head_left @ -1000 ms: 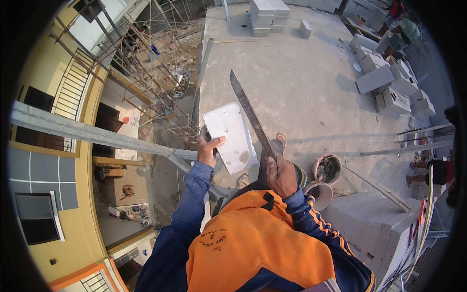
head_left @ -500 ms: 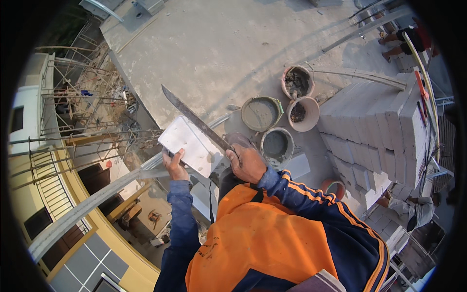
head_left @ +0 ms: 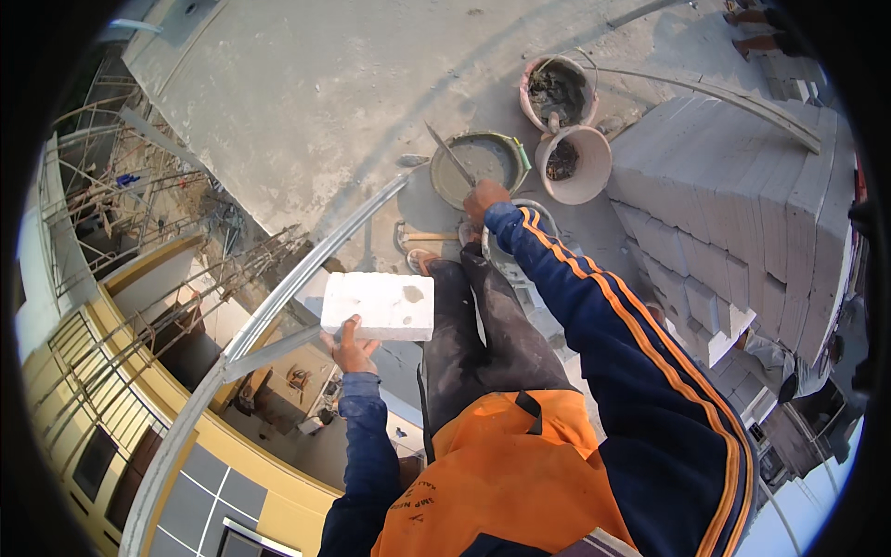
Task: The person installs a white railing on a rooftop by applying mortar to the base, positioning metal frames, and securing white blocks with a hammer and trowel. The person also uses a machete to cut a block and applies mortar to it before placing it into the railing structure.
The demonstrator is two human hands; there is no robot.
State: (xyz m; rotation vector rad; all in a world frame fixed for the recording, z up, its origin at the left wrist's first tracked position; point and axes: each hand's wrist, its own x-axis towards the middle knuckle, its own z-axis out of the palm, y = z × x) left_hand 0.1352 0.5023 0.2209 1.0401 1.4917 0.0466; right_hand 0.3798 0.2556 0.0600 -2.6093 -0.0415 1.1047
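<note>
My left hand (head_left: 354,351) grips a white lightweight concrete block (head_left: 371,302) by its near edge, thumb on the side facing me. The block is held out in front, left of my legs. My right hand (head_left: 484,198) is stretched forward, closed on the handle of a machete (head_left: 447,151). Its blade points away to the far left and passes over a tub of grey wet mix (head_left: 489,158); whether it touches the tub cannot be made out. A second bucket (head_left: 548,218) is partly hidden below my right forearm.
Two pinkish buckets, one with mortar (head_left: 557,93) and one with dark bits (head_left: 575,167), stand beyond. Stacked grey blocks (head_left: 733,186) rise at right. A metal rail (head_left: 311,255) runs along the slab's edge, with a drop to a yellow house. A wooden-handled tool (head_left: 422,238) lies by my feet.
My right hand with the machete has moved away from the block, forward to the tub. My left hand has lowered and tilted the block toward me. My view has shifted, showing my legs.
</note>
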